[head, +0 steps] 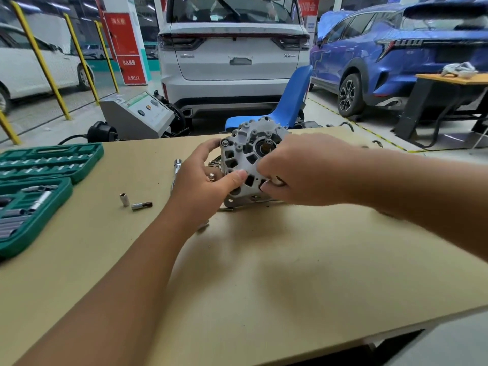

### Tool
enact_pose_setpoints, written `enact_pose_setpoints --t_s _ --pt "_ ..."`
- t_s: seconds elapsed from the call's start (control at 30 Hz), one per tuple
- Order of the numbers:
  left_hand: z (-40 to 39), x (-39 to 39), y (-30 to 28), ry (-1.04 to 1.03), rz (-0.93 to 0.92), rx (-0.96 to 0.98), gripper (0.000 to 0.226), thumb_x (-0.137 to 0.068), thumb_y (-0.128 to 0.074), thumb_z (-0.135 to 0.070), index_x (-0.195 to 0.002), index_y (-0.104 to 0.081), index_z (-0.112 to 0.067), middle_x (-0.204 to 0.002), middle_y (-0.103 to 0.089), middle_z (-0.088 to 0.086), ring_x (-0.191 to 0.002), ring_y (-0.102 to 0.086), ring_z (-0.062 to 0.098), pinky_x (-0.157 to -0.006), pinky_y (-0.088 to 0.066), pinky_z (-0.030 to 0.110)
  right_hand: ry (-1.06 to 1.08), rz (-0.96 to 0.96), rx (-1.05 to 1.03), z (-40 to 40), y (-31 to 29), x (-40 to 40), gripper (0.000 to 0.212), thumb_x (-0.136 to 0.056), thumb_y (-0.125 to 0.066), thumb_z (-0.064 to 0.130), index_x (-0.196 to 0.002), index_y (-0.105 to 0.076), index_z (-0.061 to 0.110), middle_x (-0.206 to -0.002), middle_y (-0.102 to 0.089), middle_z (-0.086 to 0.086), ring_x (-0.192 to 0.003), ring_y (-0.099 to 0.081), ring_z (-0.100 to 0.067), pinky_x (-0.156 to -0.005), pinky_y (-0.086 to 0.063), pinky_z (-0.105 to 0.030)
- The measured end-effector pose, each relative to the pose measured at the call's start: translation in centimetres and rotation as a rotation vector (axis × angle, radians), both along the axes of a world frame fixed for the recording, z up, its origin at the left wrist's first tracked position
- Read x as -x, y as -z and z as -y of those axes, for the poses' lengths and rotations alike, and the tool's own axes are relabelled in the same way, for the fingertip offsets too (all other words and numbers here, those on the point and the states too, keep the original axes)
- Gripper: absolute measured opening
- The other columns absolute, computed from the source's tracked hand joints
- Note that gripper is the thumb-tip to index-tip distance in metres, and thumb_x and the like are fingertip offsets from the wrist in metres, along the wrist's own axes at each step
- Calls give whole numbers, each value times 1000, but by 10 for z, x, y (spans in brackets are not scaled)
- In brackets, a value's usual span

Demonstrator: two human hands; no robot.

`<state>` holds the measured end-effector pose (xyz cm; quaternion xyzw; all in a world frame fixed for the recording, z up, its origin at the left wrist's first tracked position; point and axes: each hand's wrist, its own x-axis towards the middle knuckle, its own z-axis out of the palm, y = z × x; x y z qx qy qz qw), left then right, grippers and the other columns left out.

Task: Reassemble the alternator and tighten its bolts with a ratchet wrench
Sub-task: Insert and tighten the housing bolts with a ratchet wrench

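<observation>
My left hand (203, 178) grips the alternator (250, 165) propped on edge on the table (264, 273), thumb across its face, while my right hand (298, 173) pinches something small at its lower right, ratchet wrench (176, 169) lying behind my left.

Right hand (295, 173) hides alternator (250, 159) right side; fingertip contact there unreadable. Ratchet wrench (176, 170) left of alternator, mostly behind left hand (203, 180). Socket case (39, 186) far left of alternator, cut by frame edge.
</observation>
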<state>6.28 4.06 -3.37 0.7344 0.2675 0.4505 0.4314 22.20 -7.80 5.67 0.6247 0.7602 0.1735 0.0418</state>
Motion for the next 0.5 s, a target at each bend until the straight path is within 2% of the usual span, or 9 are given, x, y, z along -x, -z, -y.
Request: enact_pose_setpoints --t_s 0.07,0.13,0.2,0.3,0.33,0.37,0.4,0.43,0.5 --pt "0 2 -1 4 -14 -7 62 -84 -84 -30 -132 -49 -45 -71 -73 15 -72 -74 20 -58 -53 17 -114 168 26 1 -5 -9 38 -99 -44 40 -68 -27 25 -62 -39 6 -56 -50 -25 -49 -42 -32" --pt "1 2 -1 13 -8 -2 64 -80 -84 -33 -132 -49 -43 -68 -71 14 -68 -73 19 -56 -51 17 -109 76 -7 7 5 -11 35 -99 -46 38 -72 -29 25 -62 -36 8 -58 -48 -27 -52 -46 -36" --pt "4 1 0 34 3 -9 63 -81 -86 -28 -132 -51 -40 -62 -69 5 -63 -72 12 -53 -48 14 13 -242 -120 12 24 -6 34 -97 -53 34 -71 -39 18 -63 -42 4 -60 -49 -28 -52 -45 -34" --pt "8 0 1 63 34 -14 59 -81 -88 -26 -123 -50 -44 -57 -67 -5 -56 -69 6 -49 -45 11 475 -929 -133 7 35 2 21 -94 -61 29 -76 -60 19 -70 -51 -4 -51 -46 -20 -38 -36 -21" --pt "10 0 1 68 39 -10 60 -79 -88 -28 -122 -49 -44 -57 -67 -7 -55 -67 5 -47 -44 10 580 -1081 -107 5 32 3 16 -93 -63 28 -78 -63 21 -71 -51 -6 -48 -43 -20 -36 -35 -20" --pt "11 0 1 70 41 -5 61 -77 -87 -31 -123 -49 -42 -57 -68 -6 -54 -67 4 -46 -43 10 613 -1098 -80 5 28 2 16 -93 -64 29 -79 -63 21 -72 -51 -7 -46 -43 -22 -36 -36 -20" --pt "11 0 0 70 44 6 61 -77 -87 -33 -124 -49 -41 -59 -70 -4 -55 -68 5 -45 -43 11 567 -988 -47 5 23 -1 19 -93 -63 31 -77 -62 21 -71 -52 -6 -46 -45 -24 -36 -37 -22" --pt "11 1 0 72 53 20 60 -78 -86 -32 -125 -49 -40 -63 -72 -3 -57 -70 7 -46 -44 11 443 -767 -23 7 20 -4 25 -95 -61 34 -74 -58 20 -70 -52 -4 -50 -48 -28 -39 -38 -25" --pt "9 1 1 73 66 42 59 -82 -86 -28 -127 -50 -38 -69 -75 -1 -60 -72 9 -48 -46 13 75 -174 -4 13 10 -10 33 -98 -50 39 -73 -47 17 -67 -50 0 -58 -51 -32 -49 -42 -31"
